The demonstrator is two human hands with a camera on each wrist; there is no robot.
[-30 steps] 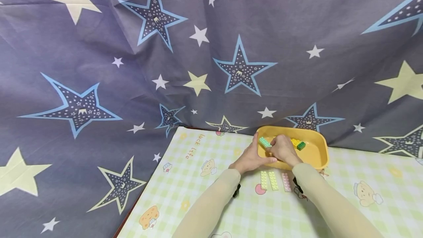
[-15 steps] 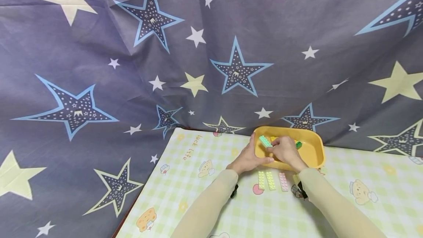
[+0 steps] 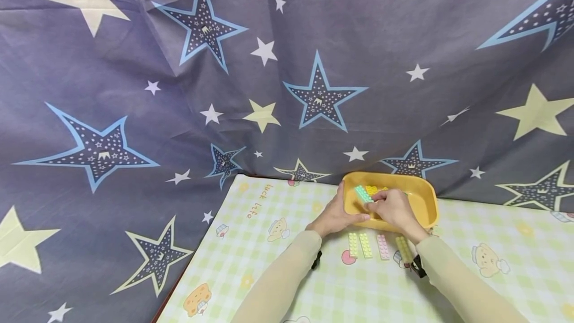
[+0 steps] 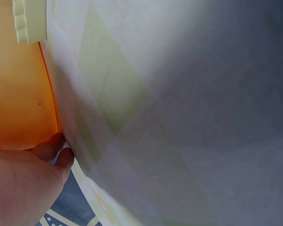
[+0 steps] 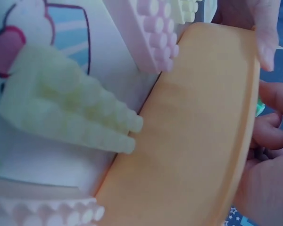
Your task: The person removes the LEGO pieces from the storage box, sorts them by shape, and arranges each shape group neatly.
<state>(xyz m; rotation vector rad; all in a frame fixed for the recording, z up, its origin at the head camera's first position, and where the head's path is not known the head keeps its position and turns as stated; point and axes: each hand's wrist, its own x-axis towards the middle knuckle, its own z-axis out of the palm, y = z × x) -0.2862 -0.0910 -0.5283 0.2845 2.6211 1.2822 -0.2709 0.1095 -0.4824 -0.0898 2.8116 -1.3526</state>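
Observation:
A mint-green toy building brick (image 3: 363, 194) sticks out from the fingers of my right hand (image 3: 394, 209), which pinches its near end inside the yellow plastic tub (image 3: 423, 208). In the right wrist view, only a green sliver of the brick (image 5: 260, 107) shows past the curled fingers. My left hand (image 3: 334, 215) grips the tub's near left corner, its thumb along the front rim and its fingers up the left side. Behind the right hand, yellow bricks (image 3: 371, 190) lie in the tub, partly hidden.
In front of the tub, studded bricks lie in a row on the checked tablecloth (image 3: 269, 268): two pale yellow bricks (image 3: 353, 245), a pink brick (image 3: 383, 247) and a dull yellow brick (image 3: 403, 249). A star-patterned curtain (image 3: 287, 138) hangs right behind the tub.
My right hand has drawn back slightly to the right with the mint-green brick, uncovering yellow bricks behind it. The dull yellow brick has come out from under the right forearm. The left hand keeps its grip.

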